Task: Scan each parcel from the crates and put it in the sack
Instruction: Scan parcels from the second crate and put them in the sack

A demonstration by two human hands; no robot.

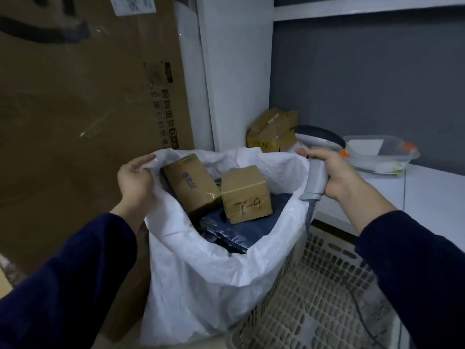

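A white woven sack [208, 268] stands open in the middle. Inside it lie a brown box marked in black pen [246, 195], a second brown box with a blue logo [191, 185] and dark blue plastic mailers [241, 233]. My left hand [137, 182] grips the sack's left rim. My right hand [334, 175] holds a grey barcode scanner [317, 159] by its handle at the sack's right rim; its cable hangs down.
A perforated plastic crate [314, 293] sits at the lower right. A huge cardboard carton [83, 109] stands at the left. Taped brown boxes [274, 132] and a clear plastic tub [380, 154] rest on a white shelf [427, 195] behind.
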